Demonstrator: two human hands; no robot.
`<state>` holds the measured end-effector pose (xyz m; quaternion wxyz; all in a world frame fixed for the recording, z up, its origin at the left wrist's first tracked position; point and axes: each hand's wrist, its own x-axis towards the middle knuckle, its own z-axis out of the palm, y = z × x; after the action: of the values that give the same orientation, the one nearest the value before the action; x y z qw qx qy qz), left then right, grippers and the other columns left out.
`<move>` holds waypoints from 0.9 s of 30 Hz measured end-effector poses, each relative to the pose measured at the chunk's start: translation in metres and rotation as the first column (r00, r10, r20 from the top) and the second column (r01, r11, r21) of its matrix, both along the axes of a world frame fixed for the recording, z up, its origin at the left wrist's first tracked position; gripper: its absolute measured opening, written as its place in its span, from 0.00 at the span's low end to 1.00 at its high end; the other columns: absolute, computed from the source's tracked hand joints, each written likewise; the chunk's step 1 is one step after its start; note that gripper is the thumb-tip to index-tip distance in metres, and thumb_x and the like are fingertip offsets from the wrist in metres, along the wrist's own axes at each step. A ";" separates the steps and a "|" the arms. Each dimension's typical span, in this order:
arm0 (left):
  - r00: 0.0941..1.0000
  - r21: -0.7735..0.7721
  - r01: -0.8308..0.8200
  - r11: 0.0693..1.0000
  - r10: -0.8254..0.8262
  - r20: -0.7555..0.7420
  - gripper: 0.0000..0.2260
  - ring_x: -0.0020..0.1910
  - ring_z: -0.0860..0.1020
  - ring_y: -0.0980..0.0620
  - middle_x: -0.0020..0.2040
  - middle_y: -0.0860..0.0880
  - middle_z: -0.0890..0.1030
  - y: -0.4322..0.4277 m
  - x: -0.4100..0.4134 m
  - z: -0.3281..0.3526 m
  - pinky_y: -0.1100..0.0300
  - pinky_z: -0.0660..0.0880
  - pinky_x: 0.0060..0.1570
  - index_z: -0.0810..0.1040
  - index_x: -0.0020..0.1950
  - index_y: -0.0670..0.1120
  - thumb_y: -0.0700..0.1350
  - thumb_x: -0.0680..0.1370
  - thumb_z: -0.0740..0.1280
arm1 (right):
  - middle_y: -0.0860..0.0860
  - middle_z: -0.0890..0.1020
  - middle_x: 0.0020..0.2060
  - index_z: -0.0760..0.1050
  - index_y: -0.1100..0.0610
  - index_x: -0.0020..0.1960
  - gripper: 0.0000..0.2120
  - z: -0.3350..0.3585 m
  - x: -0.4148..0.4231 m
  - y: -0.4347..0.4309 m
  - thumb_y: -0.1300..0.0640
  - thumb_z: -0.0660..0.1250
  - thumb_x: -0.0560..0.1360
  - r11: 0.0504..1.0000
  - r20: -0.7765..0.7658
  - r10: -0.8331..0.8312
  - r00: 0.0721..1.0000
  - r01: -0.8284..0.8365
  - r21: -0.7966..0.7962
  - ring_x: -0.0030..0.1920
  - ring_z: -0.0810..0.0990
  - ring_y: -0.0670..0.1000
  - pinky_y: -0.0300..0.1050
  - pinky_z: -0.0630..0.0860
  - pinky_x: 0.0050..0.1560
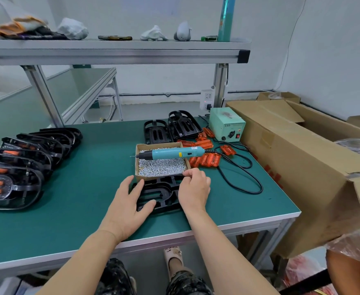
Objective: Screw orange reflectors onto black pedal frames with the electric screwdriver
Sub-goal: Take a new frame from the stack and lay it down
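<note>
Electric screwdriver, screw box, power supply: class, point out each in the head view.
electric screwdriver [174, 153], head view, teal body.
screw box [157, 145], head view, far cardboard wall.
power supply [224, 122], head view, green top face.

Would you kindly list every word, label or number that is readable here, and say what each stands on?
"LED": on the front of the pale green power box.
Printed plate beside it on the same box: blurred, unreadable.
White and yellow stickers on the electric screwdriver: too small to read.
Red print on the side of the cardboard box: blurred, unreadable.
</note>
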<state>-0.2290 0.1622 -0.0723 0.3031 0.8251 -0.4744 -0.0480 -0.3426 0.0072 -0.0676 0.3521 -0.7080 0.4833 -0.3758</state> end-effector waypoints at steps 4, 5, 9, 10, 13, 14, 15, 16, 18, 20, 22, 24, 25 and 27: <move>1.000 0.028 -0.019 0.999 0.019 0.003 0.36 0.74 0.60 0.52 0.74 0.49 0.61 0.001 -0.003 0.004 0.56 0.60 0.74 0.64 0.77 0.49 0.66 0.73 0.57 | 0.46 0.75 0.53 0.74 0.52 0.52 0.12 0.001 -0.005 -0.002 0.66 0.58 0.78 0.995 0.176 -0.013 0.984 -0.005 0.098 0.57 0.66 0.48 0.51 0.68 0.65; 1.000 0.027 -0.015 1.000 0.015 0.007 0.35 0.74 0.60 0.52 0.75 0.50 0.62 0.001 -0.003 0.005 0.55 0.61 0.74 0.65 0.77 0.50 0.65 0.73 0.56 | 0.47 0.73 0.55 0.75 0.53 0.53 0.12 0.002 -0.007 -0.005 0.66 0.59 0.77 0.991 0.220 -0.030 0.975 0.001 0.133 0.59 0.68 0.49 0.52 0.68 0.66; 0.999 0.023 -0.008 1.000 0.008 0.034 0.30 0.75 0.59 0.53 0.76 0.51 0.61 0.001 -0.003 0.004 0.57 0.58 0.74 0.65 0.77 0.50 0.62 0.78 0.61 | 0.51 0.69 0.64 0.74 0.54 0.59 0.14 0.008 -0.015 -0.029 0.66 0.60 0.78 0.965 0.337 -0.140 0.931 0.051 0.258 0.61 0.74 0.52 0.55 0.70 0.69; 0.999 0.020 -0.010 1.000 0.010 0.035 0.29 0.75 0.59 0.53 0.76 0.51 0.61 0.001 -0.003 0.003 0.57 0.58 0.74 0.65 0.77 0.50 0.60 0.79 0.62 | 0.52 0.68 0.65 0.74 0.54 0.61 0.15 0.010 -0.016 -0.038 0.65 0.59 0.78 0.956 0.346 -0.166 0.923 0.064 0.287 0.59 0.75 0.52 0.55 0.71 0.68; 1.000 0.013 -0.012 1.000 0.012 0.029 0.28 0.75 0.59 0.53 0.75 0.51 0.62 0.001 -0.004 0.004 0.57 0.58 0.75 0.65 0.77 0.50 0.58 0.79 0.63 | 0.53 0.70 0.67 0.73 0.54 0.67 0.18 0.014 -0.017 -0.062 0.63 0.59 0.79 0.921 0.334 -0.217 0.917 0.079 0.382 0.56 0.77 0.53 0.55 0.74 0.66; 1.000 0.012 -0.013 1.000 0.013 0.029 0.28 0.74 0.59 0.53 0.75 0.51 0.62 0.001 -0.004 0.003 0.57 0.58 0.75 0.65 0.77 0.50 0.57 0.79 0.64 | 0.53 0.71 0.67 0.73 0.53 0.68 0.19 0.015 -0.017 -0.069 0.63 0.58 0.79 0.909 0.335 -0.220 0.916 0.068 0.411 0.58 0.78 0.55 0.56 0.75 0.65; 0.999 0.012 -0.014 1.000 0.014 0.032 0.28 0.74 0.59 0.53 0.75 0.51 0.62 0.001 -0.004 0.003 0.57 0.58 0.74 0.66 0.77 0.49 0.57 0.79 0.64 | 0.53 0.73 0.67 0.74 0.53 0.67 0.18 0.015 -0.017 -0.075 0.62 0.58 0.79 0.900 0.337 -0.219 0.916 0.056 0.433 0.57 0.80 0.56 0.55 0.77 0.62; 0.999 0.013 -0.014 1.000 0.013 0.036 0.28 0.74 0.59 0.53 0.75 0.51 0.62 0.001 -0.004 0.003 0.57 0.57 0.74 0.66 0.77 0.49 0.57 0.79 0.64 | 0.54 0.74 0.66 0.76 0.52 0.64 0.17 0.017 -0.016 -0.080 0.63 0.57 0.79 0.894 0.343 -0.221 0.913 0.049 0.446 0.53 0.81 0.55 0.52 0.79 0.55; 0.999 0.012 -0.013 1.000 0.012 0.038 0.28 0.74 0.59 0.53 0.75 0.50 0.62 0.000 -0.004 0.002 0.58 0.56 0.74 0.66 0.76 0.49 0.58 0.79 0.63 | 0.56 0.76 0.64 0.76 0.54 0.64 0.18 0.020 -0.015 -0.088 0.63 0.56 0.79 0.882 0.334 -0.224 0.916 0.045 0.468 0.41 0.82 0.52 0.46 0.78 0.41; 0.999 0.008 -0.012 1.000 0.011 0.037 0.28 0.74 0.60 0.53 0.75 0.50 0.62 0.000 -0.003 0.003 0.58 0.56 0.74 0.66 0.76 0.49 0.60 0.79 0.62 | 0.57 0.77 0.64 0.75 0.57 0.68 0.19 0.024 -0.014 -0.094 0.64 0.55 0.79 0.872 0.268 -0.214 0.939 0.061 0.485 0.36 0.82 0.51 0.50 0.82 0.45; 0.999 0.004 -0.013 1.000 0.013 0.037 0.28 0.74 0.60 0.52 0.75 0.50 0.63 0.000 -0.003 0.003 0.59 0.56 0.74 0.66 0.76 0.49 0.59 0.79 0.63 | 0.58 0.80 0.61 0.79 0.58 0.55 0.14 0.027 -0.016 -0.099 0.65 0.55 0.79 0.863 0.238 -0.226 0.945 0.080 0.499 0.35 0.82 0.52 0.55 0.84 0.51; 0.999 0.002 -0.014 1.000 0.014 0.040 0.28 0.74 0.60 0.52 0.75 0.50 0.63 0.000 -0.003 0.002 0.59 0.56 0.73 0.67 0.76 0.48 0.59 0.79 0.63 | 0.58 0.84 0.52 0.76 0.55 0.42 0.15 0.026 -0.018 -0.099 0.68 0.55 0.79 0.855 0.262 -0.261 0.929 0.096 0.510 0.33 0.83 0.53 0.56 0.84 0.50; 0.999 0.003 -0.015 1.000 0.015 0.042 0.28 0.74 0.60 0.52 0.75 0.50 0.63 0.000 -0.003 0.002 0.59 0.56 0.73 0.67 0.76 0.49 0.59 0.79 0.63 | 0.54 0.84 0.47 0.79 0.56 0.46 0.16 0.023 -0.020 -0.099 0.69 0.55 0.79 0.852 0.281 -0.279 0.918 0.102 0.514 0.33 0.83 0.52 0.55 0.84 0.50; 0.999 0.000 -0.014 1.000 0.014 0.042 0.27 0.74 0.60 0.53 0.75 0.50 0.62 0.001 -0.003 0.002 0.60 0.56 0.73 0.66 0.76 0.49 0.57 0.79 0.64 | 0.48 0.82 0.47 0.79 0.59 0.64 0.19 0.016 -0.023 -0.095 0.67 0.54 0.81 0.869 0.288 -0.287 0.913 0.122 0.479 0.33 0.84 0.50 0.54 0.85 0.47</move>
<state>-0.2325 0.1628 -0.0700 0.2936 0.8293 -0.4747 -0.0286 -0.3658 -0.0877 -0.0513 0.5445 -0.4720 0.5599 -0.4088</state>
